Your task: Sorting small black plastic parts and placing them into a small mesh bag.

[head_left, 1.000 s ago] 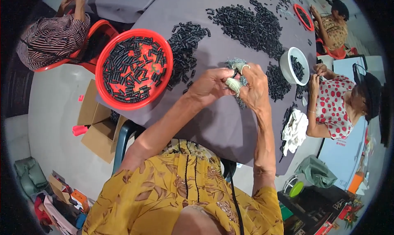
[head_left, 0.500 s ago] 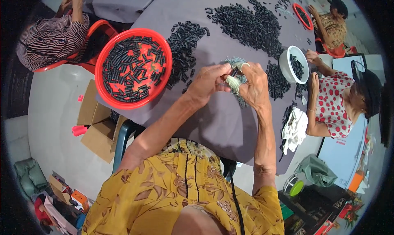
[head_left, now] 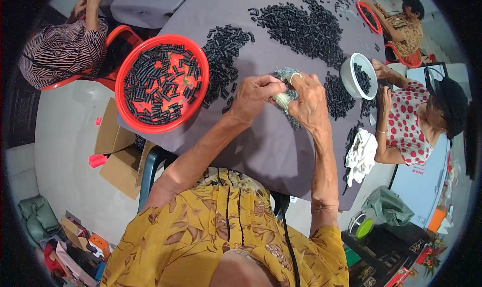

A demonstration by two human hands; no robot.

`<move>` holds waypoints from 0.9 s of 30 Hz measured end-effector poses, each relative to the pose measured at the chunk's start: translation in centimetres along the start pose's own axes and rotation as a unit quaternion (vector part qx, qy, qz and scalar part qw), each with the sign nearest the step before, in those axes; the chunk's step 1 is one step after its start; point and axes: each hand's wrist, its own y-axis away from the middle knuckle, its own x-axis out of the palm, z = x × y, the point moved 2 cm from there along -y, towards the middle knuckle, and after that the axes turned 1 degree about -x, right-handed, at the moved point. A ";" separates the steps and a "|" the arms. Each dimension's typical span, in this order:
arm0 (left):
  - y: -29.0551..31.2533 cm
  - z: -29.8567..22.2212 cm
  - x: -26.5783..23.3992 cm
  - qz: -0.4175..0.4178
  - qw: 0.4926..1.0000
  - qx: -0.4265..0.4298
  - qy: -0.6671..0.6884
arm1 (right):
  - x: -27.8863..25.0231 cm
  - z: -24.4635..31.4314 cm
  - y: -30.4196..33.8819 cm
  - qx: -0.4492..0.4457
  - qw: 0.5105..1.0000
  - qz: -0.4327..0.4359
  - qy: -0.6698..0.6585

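Note:
Above the grey-covered table, my left hand (head_left: pixel 253 97) and my right hand (head_left: pixel 310 99) meet, fingers closed in a pinch. What they pinch is too small and hidden by the fingers. A pale green, ribbed knit piece (head_left: pixel 283 100) sits at my right thumb; it looks like a finger cover. Just under my hands lies a small heap of thin blue-grey scraps (head_left: pixel 287 72). Left of my left hand spreads a pile of short black tubes (head_left: pixel 221 61). Another black tube pile (head_left: pixel 337 96) lies just right of my right hand.
A red basin (head_left: pixel 120 99) of black tubes stands at the table's left edge. A larger tube pile (head_left: pixel 304 31) covers the far middle. At the right are a white bowl (head_left: pixel 346 76) and a crumpled white cloth (head_left: pixel 361 154). Other people sit around; an open cardboard box (head_left: pixel 120 161) is on the floor.
My left fingers have curled in closer to my right hand. A small dark piece seen between my fingers before is now hidden.

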 end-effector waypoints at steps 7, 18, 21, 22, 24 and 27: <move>-0.1 0.3 -0.1 0.005 1.000 0.023 -0.010 | 0.5 0.0 0.3 0.023 0.999 -0.011 -0.028; 0.0 0.4 -0.4 -0.001 0.999 -0.033 0.037 | 0.3 0.1 0.6 0.032 0.998 -0.029 -0.050; 0.2 0.5 -0.3 -0.013 0.998 -0.041 0.048 | 0.4 0.1 0.8 0.031 0.998 -0.029 -0.047; 0.3 0.5 -0.3 -0.027 0.997 -0.045 0.059 | 0.5 0.0 0.9 0.030 0.998 -0.029 -0.042; 0.4 0.4 -0.2 -0.018 0.998 -0.044 0.051 | 0.5 -0.1 1.0 0.027 0.998 -0.032 -0.037; 0.2 0.6 0.2 -0.002 0.998 -0.046 0.038 | 0.5 -0.4 1.2 0.018 0.999 -0.041 -0.026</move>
